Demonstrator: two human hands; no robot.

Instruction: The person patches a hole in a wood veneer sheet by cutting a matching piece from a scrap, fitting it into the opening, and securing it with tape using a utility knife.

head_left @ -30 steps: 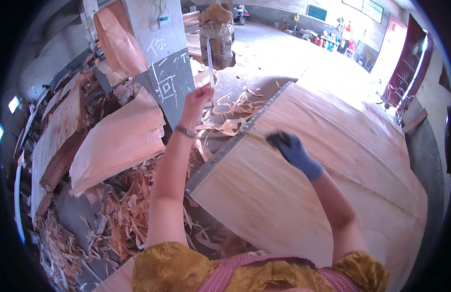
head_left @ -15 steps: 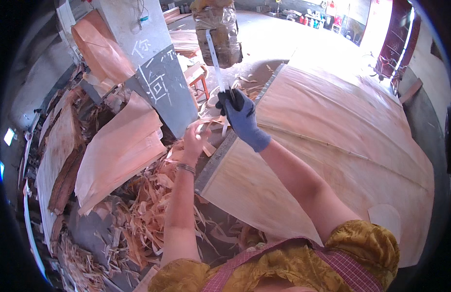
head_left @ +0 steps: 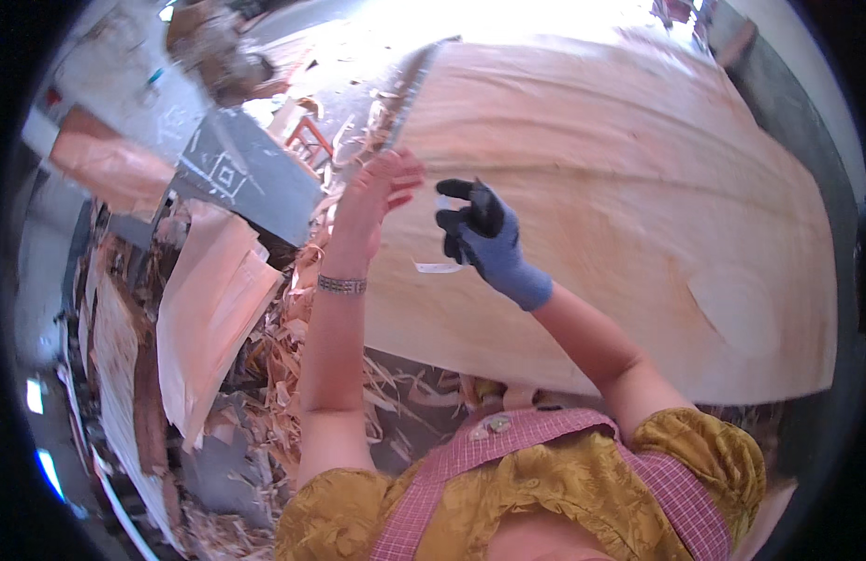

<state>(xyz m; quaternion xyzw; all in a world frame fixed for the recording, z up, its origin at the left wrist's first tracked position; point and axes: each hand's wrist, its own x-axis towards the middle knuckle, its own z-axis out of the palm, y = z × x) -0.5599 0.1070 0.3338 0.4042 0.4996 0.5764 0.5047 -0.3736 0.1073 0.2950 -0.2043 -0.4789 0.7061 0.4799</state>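
My left hand (head_left: 372, 196) is bare, with a bracelet at the wrist. Its fingers are stretched out toward the right, and I see nothing held in them. Facing it is my right hand (head_left: 484, 229), in a blue-grey glove with black fingers and palm. The gloved fingers are curled around a narrow white strip (head_left: 439, 268), whose lower end pokes out below them. Part of that strip is hidden by the glove. Both hands are above a broad, pale wood veneer sheet (head_left: 583, 215) with a wavy surface.
A grey post with chalk marks (head_left: 255, 178) leans across the left in this view. Beside it lie stacked veneer sheets (head_left: 209, 318) and a heap of wood shavings (head_left: 274, 374). A small orange stool (head_left: 310, 140) and a plastic-wrapped bundle (head_left: 218, 56) are farther back.
The view has swung right and down. My right hand has come away from the wrapped bundle with the white strip, which hung long before. My left hand's fingers have straightened.
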